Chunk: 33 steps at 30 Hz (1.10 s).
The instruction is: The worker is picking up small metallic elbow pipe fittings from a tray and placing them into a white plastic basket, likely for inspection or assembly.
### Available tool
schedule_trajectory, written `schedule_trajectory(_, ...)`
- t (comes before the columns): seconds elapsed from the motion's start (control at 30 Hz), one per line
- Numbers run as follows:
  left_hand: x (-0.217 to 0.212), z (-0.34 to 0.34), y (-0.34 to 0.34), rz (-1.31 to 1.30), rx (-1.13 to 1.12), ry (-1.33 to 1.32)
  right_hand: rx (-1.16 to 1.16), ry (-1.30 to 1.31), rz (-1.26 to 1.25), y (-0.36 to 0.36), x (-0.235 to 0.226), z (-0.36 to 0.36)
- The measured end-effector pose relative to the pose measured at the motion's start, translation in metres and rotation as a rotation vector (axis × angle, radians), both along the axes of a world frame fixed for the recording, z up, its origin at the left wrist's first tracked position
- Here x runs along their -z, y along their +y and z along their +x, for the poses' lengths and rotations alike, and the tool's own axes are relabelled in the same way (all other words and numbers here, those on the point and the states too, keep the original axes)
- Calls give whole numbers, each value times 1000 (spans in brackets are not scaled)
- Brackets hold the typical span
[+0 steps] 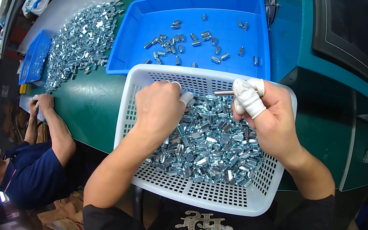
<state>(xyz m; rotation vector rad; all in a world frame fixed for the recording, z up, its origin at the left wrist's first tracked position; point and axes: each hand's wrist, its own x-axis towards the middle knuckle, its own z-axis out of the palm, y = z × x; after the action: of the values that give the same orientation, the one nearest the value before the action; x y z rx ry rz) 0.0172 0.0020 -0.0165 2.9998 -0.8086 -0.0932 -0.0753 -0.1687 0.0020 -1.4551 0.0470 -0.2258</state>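
A white plastic basket (129, 130) with slotted walls sits in front of me, heaped with small shiny hexagonal metal pieces (210, 148) like long nuts. Over its right side, my right hand (268, 116) is closed in a pinch, white covers on the thumb and fingers. A thin metal rod (224, 93) sticks out leftward from that pinch. My left hand (158, 108) is over the left part of the basket, fingers curled and mostly hidden behind its back. White covers show on its fingertips; what they hold cannot be made out.
Behind the basket is a blue tray (182, 6) with scattered metal pieces. A large pile of similar pieces (83, 34) lies on the green table (84, 104), beside a smaller blue basket (35, 58). A co-worker (36, 164) works at left; a teal machine (336, 67) stands right.
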Motion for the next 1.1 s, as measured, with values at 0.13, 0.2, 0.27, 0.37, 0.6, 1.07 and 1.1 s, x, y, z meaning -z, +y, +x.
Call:
schedule_trajectory(0.13, -12, -3, 3, -315, -28, 125, -13, 19, 21, -1, -3, -1)
schedule_trajectory(0.2, -20, -8, 0, -520, -60, 250, 5, 9, 46, -1, 0, 0)
schedule_trajectory(0.27, -23, -14, 0, -1023, 110, 395, 32, -3, 70, -2, 4, 0)
schedule_trajectory(0.37, -23, -19, 0, -1148, 218, 482, -17, 64, 32, -4, 4, 0)
schedule_trajectory(0.6, -22, -16, -2, -1150, 367, 368, -128, 79, -35, -6, 5, -1)
schedule_trajectory(1.07, -12, -28, -2, -1188, 326, 384, -122, 11, -40, 2, 0, -4)
schedule_trajectory(1.1, -12, -28, -2, -1208, 321, 407, -139, 74, -10, 1, -3, -3)
